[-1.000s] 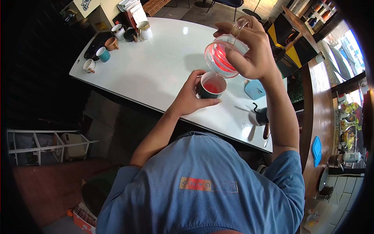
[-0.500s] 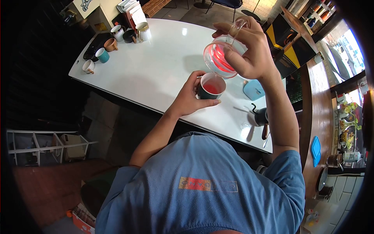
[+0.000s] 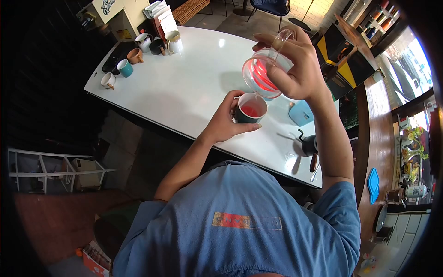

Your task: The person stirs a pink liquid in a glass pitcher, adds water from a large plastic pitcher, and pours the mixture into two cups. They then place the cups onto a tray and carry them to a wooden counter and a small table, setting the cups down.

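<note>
My left hand (image 3: 227,119) wraps round a dark green cup (image 3: 246,118) with a white inside, held above the white table near its front edge. Red liquid lies in the cup. Over it, my right hand (image 3: 299,69) grips a clear glass pitcher (image 3: 262,79) by its handle. The pitcher is tipped towards the cup, with red liquid inside, and a thin stream runs from its lip into the cup. Close to my right forearm are a light blue box-like object (image 3: 301,113) and a dark gooseneck kettle (image 3: 308,145), partly hidden by the arm.
On the white table (image 3: 161,87), several mugs stand at the far left, among them a teal cup (image 3: 124,68) and a brown mug (image 3: 135,56). A spoon (image 3: 315,173) lies at the right edge. A wooden counter (image 3: 364,152) with a blue lid (image 3: 374,185) runs along the right.
The red liquid in the cup looks slightly higher. Both hands keep their grips, and the pitcher stays tipped. The whole view has shifted a little.
</note>
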Action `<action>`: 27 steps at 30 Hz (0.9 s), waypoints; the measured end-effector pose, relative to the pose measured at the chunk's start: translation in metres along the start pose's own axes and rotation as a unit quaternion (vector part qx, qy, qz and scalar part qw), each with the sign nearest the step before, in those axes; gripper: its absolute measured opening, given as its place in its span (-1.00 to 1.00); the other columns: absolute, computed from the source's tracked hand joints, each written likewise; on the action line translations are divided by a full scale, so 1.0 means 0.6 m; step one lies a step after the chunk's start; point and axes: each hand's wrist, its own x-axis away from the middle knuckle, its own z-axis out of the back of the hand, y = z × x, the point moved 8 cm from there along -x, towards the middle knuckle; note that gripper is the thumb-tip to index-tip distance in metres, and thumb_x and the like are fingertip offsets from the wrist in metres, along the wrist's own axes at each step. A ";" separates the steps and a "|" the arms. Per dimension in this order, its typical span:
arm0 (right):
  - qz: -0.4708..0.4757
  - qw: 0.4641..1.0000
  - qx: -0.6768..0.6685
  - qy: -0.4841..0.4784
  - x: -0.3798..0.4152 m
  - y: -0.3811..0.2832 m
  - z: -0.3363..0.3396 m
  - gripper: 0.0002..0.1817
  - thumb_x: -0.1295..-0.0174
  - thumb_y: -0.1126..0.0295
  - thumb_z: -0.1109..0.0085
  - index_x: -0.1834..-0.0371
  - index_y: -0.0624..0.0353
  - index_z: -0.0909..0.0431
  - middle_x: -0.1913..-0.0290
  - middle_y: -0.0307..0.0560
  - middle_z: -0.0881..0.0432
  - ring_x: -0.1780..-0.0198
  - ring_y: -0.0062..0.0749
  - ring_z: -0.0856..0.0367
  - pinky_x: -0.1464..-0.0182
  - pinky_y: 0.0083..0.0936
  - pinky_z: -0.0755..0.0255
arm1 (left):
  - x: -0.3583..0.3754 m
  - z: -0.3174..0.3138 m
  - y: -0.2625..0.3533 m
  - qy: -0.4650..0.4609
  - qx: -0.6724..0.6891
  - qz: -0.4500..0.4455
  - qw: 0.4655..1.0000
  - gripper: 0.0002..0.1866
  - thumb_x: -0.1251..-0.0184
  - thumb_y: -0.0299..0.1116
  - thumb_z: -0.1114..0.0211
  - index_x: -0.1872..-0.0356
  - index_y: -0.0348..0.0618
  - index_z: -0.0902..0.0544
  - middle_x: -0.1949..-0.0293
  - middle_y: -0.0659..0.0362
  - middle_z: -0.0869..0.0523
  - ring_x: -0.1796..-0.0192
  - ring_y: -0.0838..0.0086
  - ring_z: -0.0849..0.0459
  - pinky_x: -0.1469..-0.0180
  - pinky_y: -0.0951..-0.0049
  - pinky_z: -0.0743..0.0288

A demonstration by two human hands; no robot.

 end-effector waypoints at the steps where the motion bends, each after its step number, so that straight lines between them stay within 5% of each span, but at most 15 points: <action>1: -0.003 1.000 -0.002 0.005 -0.001 0.001 0.001 -0.50 0.25 0.23 -0.13 0.17 0.16 -0.72 0.26 -0.13 -0.73 0.21 -0.19 -0.43 -0.01 -0.32 -0.39 | 0.000 0.001 -0.003 -0.002 0.007 0.006 1.000 -0.09 0.10 -0.53 -0.60 -0.28 -0.13 -0.20 -0.16 0.10 -0.47 -0.23 0.36 -0.48 -0.24 0.31 -0.41; 18: -0.034 0.999 -0.021 0.017 -0.017 -0.002 -0.016 -0.47 0.24 0.24 -0.12 0.12 0.21 -0.69 0.29 -0.17 -0.75 0.15 -0.11 -0.49 -0.06 -0.26 -0.39 | 0.007 0.027 -0.002 0.009 0.002 -0.023 1.000 -0.10 0.09 -0.42 -0.63 -0.25 -0.13 -0.18 -0.09 0.04 -0.57 -0.17 0.35 -0.54 -0.20 0.33 -0.41; 24: -0.107 0.991 -0.039 0.067 -0.006 0.017 -0.034 -0.51 0.15 0.27 -0.10 0.11 0.25 -0.69 0.27 -0.08 -0.74 0.16 -0.09 -0.50 -0.03 -0.25 -0.41 | 0.004 0.052 -0.002 0.010 0.013 -0.048 0.999 -0.10 0.08 -0.43 -0.63 -0.25 -0.14 -0.19 -0.08 0.05 -0.56 -0.14 0.36 -0.55 -0.16 0.36 -0.43; 27: -0.218 0.964 -0.103 0.114 0.025 0.049 -0.053 -0.54 0.07 0.33 -0.06 0.09 0.29 -0.68 0.24 0.00 -0.72 0.11 -0.17 -0.54 -0.08 -0.31 -0.40 | 0.005 0.081 -0.012 0.016 0.013 -0.035 0.999 -0.11 0.08 -0.44 -0.62 -0.25 -0.15 -0.20 -0.07 0.06 -0.56 -0.13 0.36 -0.55 -0.15 0.37 -0.43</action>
